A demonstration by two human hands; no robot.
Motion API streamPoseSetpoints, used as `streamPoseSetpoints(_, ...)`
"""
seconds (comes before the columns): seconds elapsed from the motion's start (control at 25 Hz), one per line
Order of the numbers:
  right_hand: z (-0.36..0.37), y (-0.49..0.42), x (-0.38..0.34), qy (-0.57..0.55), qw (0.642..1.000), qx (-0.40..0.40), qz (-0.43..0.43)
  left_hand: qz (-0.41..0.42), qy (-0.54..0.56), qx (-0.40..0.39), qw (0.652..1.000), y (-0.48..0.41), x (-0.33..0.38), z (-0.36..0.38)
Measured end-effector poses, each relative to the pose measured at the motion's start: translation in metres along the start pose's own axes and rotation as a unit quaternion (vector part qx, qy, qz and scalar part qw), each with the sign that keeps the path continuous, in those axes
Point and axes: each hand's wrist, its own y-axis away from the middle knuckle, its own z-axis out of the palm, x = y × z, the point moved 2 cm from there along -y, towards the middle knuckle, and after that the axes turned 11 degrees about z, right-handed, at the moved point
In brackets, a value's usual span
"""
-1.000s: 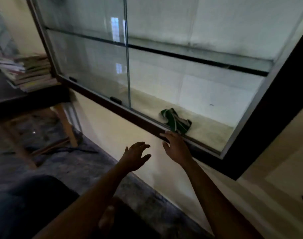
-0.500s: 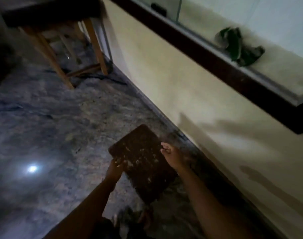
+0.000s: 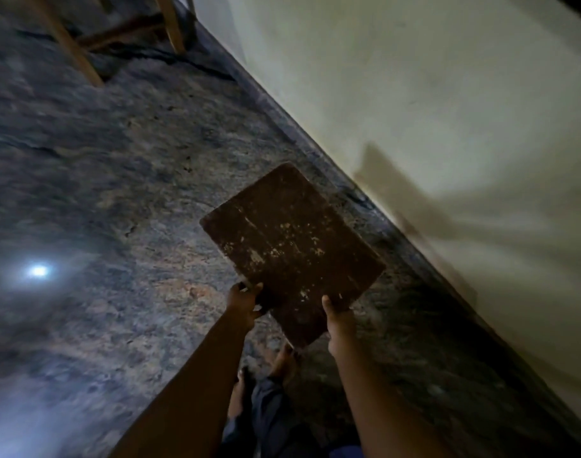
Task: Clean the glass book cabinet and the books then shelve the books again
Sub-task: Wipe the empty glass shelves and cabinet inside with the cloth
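A dark brown, scuffed flat board (image 3: 292, 246) with pale flecks is held above the floor, tilted, close to the wall. My left hand (image 3: 244, 304) grips its near left corner. My right hand (image 3: 338, 320) grips its near right edge, thumb on top. The glass cabinet, the books and the green cloth are out of view.
The cream wall (image 3: 431, 104) runs diagonally on the right, with a dark skirting strip (image 3: 358, 200) at its foot. Wooden table legs (image 3: 67, 44) stand at the top left on the mottled stone floor (image 3: 117, 193). My feet (image 3: 282, 361) show below the board.
My view dropped from the cabinet to the floor. Both hands came down from the cabinet sill, took the brown board by its near edge and lifted it.
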Motion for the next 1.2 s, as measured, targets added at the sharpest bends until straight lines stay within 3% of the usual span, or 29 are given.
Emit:
streamPoseSetpoints(0.12,0.025,0.022,0.025,0.017,0.999,-0.044,0.01,0.01,0.006,0.02,1.0,0.003,-0.007,-0.049)
streamPoseSetpoints(0.28,0.092,0.065,0.072,0.143,0.983,-0.111,0.018,0.02,0.039,0.104,0.994,0.022,-0.021,-0.147)
streamPoseSetpoints(0.48,0.13,0.136,0.084,0.219,0.945,-0.213,0.116,0.016,0.064,0.146,0.987,0.071,-0.021,-0.225)
streamPoseSetpoints(0.56,0.113,0.171,0.068,0.321,0.921,-0.208,0.081,0.033,0.073,0.157,0.984,0.111,-0.02,-0.228)
streamPoseSetpoints(0.6,0.099,0.19,0.052,0.367,0.908,-0.2,0.025,0.048,0.062,0.159,0.984,0.133,-0.018,-0.222)
streamPoseSetpoints(0.76,0.015,0.248,-0.046,0.396,0.87,-0.182,-0.231,0.112,0.032,0.043,0.992,0.185,0.012,-0.154)
streamPoseSetpoints(0.84,-0.047,0.274,-0.112,0.351,0.846,-0.107,-0.388,0.18,0.023,-0.041,0.982,0.177,0.048,-0.096)
streamPoseSetpoints(0.96,-0.145,0.306,-0.21,0.244,0.803,0.02,-0.543,0.307,-0.005,-0.108,0.945,0.168,0.131,0.028)
streamPoseSetpoints(1.04,-0.199,0.317,-0.269,0.192,0.773,0.071,-0.601,0.394,0.004,-0.125,0.911,0.186,0.191,0.113)
streamPoseSetpoints(1.2,-0.272,0.315,-0.383,0.118,0.733,0.168,-0.648,0.443,0.064,-0.152,0.881,0.225,0.263,0.252)
